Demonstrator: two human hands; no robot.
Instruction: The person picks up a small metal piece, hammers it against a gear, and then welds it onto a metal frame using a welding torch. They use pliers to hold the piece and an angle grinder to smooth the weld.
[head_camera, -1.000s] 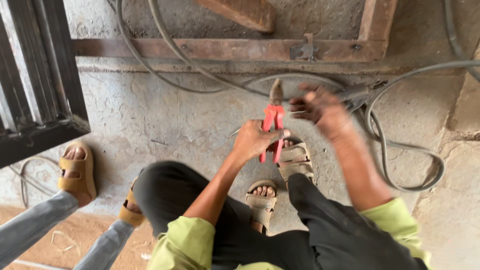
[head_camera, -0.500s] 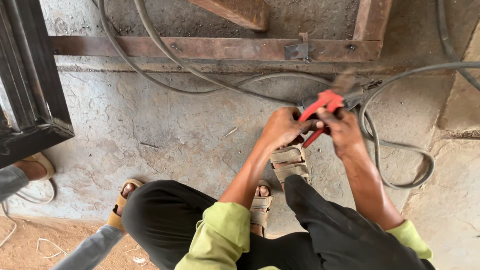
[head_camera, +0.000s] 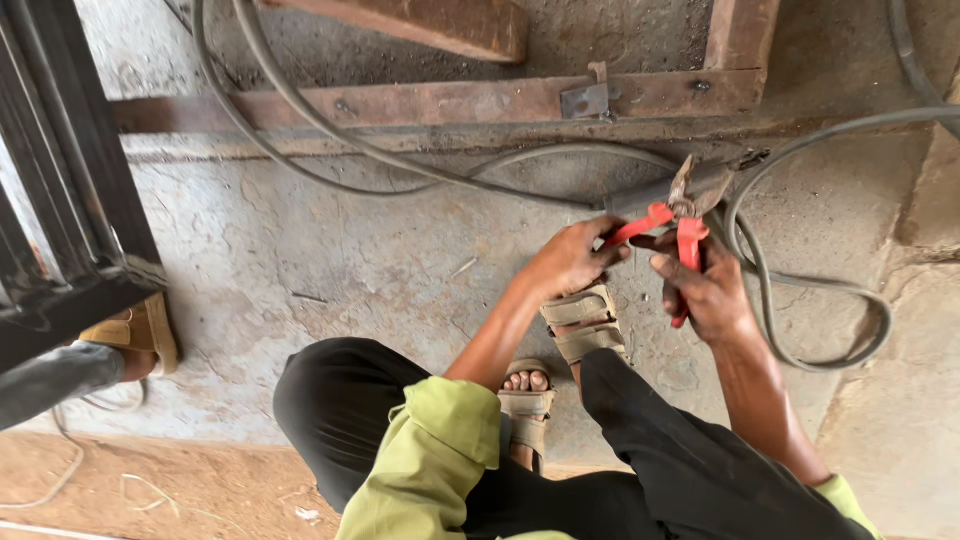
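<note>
At far left a dark metal frame (head_camera: 70, 230) stands over another person's sandalled foot (head_camera: 135, 335). The left hand (head_camera: 570, 262) closes its fingers on one red handle of the pliers (head_camera: 672, 232); the right hand (head_camera: 708, 292) grips the other. The pliers' head touches a grey cable (head_camera: 800, 290) looping over bare concrete floor (head_camera: 300, 250), below a rusty steel bar (head_camera: 440, 100)

One pair of red-handled pliers (head_camera: 672, 232), gripped by two hands: the left hand (head_camera: 572, 260) and the right hand (head_camera: 712, 295). Two sandalled feet of the person, one sandal (head_camera: 583, 322) ahead and one sandal (head_camera: 526, 412) behind. A third sandal (head_camera: 150, 330) on someone else's foot at the left. Two rusty wooden beams (head_camera: 440, 100) on the concrete floor (head_camera: 300, 250). Several grey cables (head_camera: 300, 110) loop about; an exact count cannot be told
</note>
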